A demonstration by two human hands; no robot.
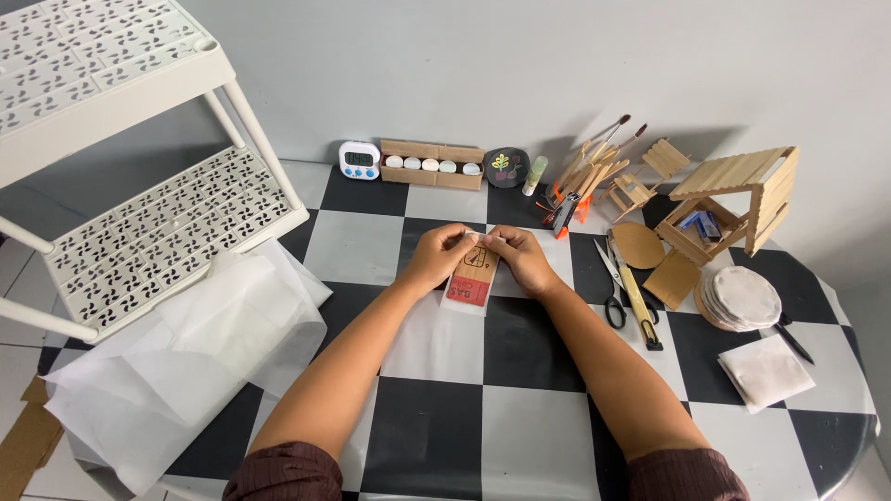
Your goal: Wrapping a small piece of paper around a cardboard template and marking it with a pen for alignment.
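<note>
Both hands, left hand [438, 257] and right hand [522, 260], pinch the small brown-and-red packet's [471, 276] top edge; its long side points toward the person.

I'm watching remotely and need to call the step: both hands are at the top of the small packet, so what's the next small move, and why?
Probably ease the top edge open: the left hand and right hand both pinch the upper end of the brown-and-red packet, which looks unopened.

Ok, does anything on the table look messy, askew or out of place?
Mostly tidy. The loose white paper sheets at the left hang crumpled over the table edge. Both hands hold a small packet over the checkered top; nothing looks spilled or broken.
</note>
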